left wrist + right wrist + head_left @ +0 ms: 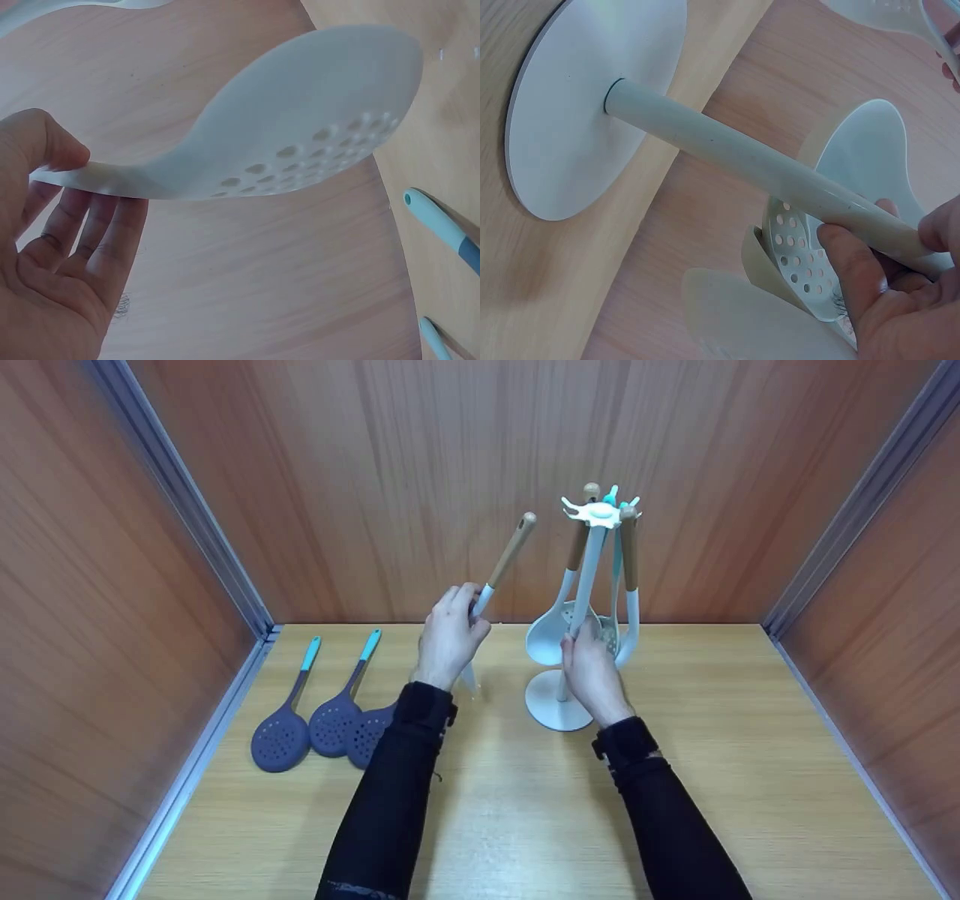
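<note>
My left hand [450, 634] pinches the neck of a white skimmer [315, 97] with a wooden handle [514, 551]. Its holed bowl hangs down, clear of the table, and the handle tilts up to the right. My right hand [592, 675] grips the pole [727, 157] of a white utensil stand, thumb and fingers round it. The stand's round base [544, 711] sits on the table, and its hooked top [601, 514] carries several utensils. Among them are a white ladle [545, 637], a holed skimmer [799, 259] and a wooden-handled utensil [630, 562], partly behind the pole and hand.
Several dark blue skimmers lie on the table at left, one [280, 740] outermost, another [334, 725] beside it, and a third [367, 735] partly covered by my left sleeve. Wooden panels [420, 495] with metal edging enclose the table at the back and sides.
</note>
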### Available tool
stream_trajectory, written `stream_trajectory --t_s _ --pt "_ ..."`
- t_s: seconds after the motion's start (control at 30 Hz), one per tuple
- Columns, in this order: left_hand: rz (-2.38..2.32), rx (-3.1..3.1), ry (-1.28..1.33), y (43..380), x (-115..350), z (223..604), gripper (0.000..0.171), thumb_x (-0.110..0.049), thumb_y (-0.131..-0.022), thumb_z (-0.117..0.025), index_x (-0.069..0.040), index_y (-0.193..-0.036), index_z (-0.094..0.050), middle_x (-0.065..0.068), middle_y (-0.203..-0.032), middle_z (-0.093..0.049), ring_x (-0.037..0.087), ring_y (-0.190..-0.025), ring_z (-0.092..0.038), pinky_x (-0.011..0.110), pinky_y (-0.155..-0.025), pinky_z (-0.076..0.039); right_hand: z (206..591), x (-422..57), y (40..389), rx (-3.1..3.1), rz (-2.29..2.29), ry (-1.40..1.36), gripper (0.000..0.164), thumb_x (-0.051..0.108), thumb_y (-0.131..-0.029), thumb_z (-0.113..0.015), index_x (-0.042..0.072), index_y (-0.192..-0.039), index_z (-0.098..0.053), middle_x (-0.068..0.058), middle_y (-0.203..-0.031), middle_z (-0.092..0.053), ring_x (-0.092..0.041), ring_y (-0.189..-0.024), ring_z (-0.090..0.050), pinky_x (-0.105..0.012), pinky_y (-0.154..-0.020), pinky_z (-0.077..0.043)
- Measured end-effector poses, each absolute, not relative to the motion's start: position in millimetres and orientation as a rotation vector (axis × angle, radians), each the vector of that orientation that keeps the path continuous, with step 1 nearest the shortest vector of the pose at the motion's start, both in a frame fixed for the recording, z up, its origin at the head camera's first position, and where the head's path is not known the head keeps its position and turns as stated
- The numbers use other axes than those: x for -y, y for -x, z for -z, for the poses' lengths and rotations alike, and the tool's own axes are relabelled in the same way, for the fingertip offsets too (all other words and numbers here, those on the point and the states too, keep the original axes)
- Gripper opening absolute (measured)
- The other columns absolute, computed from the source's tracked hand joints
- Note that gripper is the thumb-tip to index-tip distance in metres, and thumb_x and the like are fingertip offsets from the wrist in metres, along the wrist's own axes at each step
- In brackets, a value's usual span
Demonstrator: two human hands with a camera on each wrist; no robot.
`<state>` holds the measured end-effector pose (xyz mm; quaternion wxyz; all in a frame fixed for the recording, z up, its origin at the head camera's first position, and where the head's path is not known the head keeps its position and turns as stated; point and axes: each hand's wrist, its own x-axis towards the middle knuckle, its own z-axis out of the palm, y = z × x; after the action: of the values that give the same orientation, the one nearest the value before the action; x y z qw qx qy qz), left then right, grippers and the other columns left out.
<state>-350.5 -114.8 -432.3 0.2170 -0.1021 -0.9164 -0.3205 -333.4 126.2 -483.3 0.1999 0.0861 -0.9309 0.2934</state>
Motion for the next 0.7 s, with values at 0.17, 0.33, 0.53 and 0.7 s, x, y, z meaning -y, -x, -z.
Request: stream_trajectory --t_s 0.17,0.33,0.53,0.7 --pt "0.897 2.544 0.274 352.1 111.9 427.6 0.043 -0.009 -0.094 -0.071 -0.019 -0.135 -0.062 0.002 -0.118 -0.067 0.02 -0.105 -0.069 0.04 -0.088 -0.062 483.5 -126.0 334.1 2.612 -0.833 -0.23 0.04 0.02 -0.112 -0.046 -0.009 -0.139 -0.042 -0.018 -0.083 -0.069 -0.031 -0.065 -0.073 -0.038 -0.05 -0.055" --pt "0.902 2.555 0.27 353.6 109.4 424.2 0.044 -0.009 -0.094 -0.072 -0.02 -0.136 -0.061 0.002 -0.12 -0.067 0.02 -0.107 -0.069 0.039 -0.089 -0.062 483.5 -126.3 334.1 2.624 -0.852 -0.232 0.04 0.021 -0.112 -0.045 -0.007 -0.14 -0.042 -0.017 -0.081 -0.068 -0.028 -0.063 -0.071 -0.035 -0.049 -0.053" --pt "0.915 2.545 0.28 355.4 108.0 420.6 0.042 -0.01 -0.096 -0.07 -0.022 -0.135 -0.061 0.001 -0.119 -0.065 0.018 -0.107 -0.068 0.039 -0.092 -0.062 482.3 -126.9 334.2 2.64 -0.85 -0.227 0.04 0.022 -0.112 -0.046 -0.007 -0.139 -0.041 -0.014 -0.08 -0.066 -0.026 -0.061 -0.069 -0.032 -0.048 -0.052" --pt "0.934 2.529 0.31 356.8 108.0 416.9 0.042 -0.007 -0.097 -0.068 -0.02 -0.136 -0.06 0.002 -0.121 -0.065 0.019 -0.108 -0.067 0.039 -0.095 -0.062 482.2 -126.9 334.6 2.631 -0.869 -0.226 0.04 0.021 -0.112 -0.047 -0.006 -0.14 -0.041 -0.016 -0.084 -0.067 -0.028 -0.064 -0.07 -0.033 -0.049 -0.053"
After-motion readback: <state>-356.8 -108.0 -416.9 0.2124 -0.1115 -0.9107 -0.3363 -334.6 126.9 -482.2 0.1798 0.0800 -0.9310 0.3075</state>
